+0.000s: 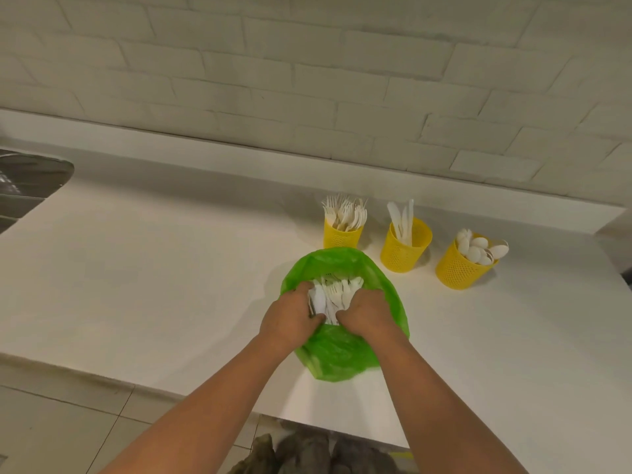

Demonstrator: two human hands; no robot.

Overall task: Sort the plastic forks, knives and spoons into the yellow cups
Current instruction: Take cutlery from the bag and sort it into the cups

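Where fingers vanish, both hands' grips (290, 314) (364, 311) clutch mixed cutlery (333, 295) inside green bag (342, 350).

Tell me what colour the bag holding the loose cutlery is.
Bright green, slightly see-through plastic bag, clearest in the head view, the only view here.

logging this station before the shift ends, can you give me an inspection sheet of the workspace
surface: white countertop, bare apart from the job's things
job's things: green plastic bag lying open with mixed white cutlery inside; three yellow perforated cups upright beyond it: fork cup, knife cup, spoon cup
clutter: nothing seen
grippers: left hand and right hand both in the bag, fingers closed on the cutlery pile
cables: nothing seen
surroundings: white brick wall behind; metal sink at far left; tiled floor below the counter edge
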